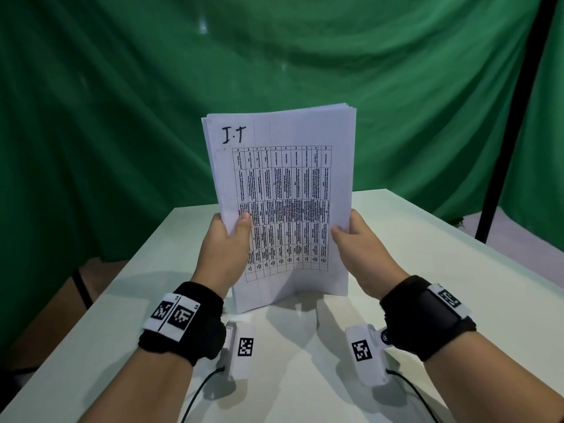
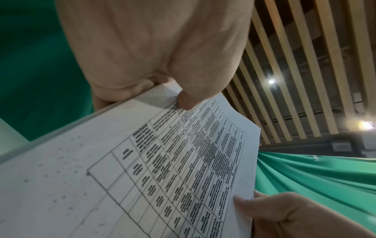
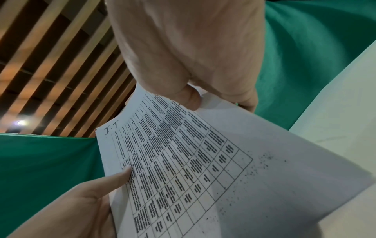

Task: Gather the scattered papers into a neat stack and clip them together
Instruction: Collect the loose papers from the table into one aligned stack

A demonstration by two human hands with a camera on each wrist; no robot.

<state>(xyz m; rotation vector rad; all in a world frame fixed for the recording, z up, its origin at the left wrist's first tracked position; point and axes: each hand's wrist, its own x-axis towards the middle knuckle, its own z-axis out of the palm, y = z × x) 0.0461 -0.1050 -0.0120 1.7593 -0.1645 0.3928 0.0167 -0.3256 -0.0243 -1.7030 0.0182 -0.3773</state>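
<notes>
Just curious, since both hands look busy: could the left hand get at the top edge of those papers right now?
Probably not yet: the left hand grips the paper stack low on its side, sharing the hold with the right hand.

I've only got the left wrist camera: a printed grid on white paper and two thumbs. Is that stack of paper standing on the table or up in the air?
Observer: In the head view, the stack of white printed sheets stands upright, and its bottom edge appears to rest on the white table.
Operator: Are the top edges squared up?
Observer: Not quite. At the top right corner several sheet edges show stepped and slightly fanned.
Operator: Any clip nearby?
Observer: None shows on the table in the head view. The left hand and the right hand each grip a side edge of the stack.
</notes>
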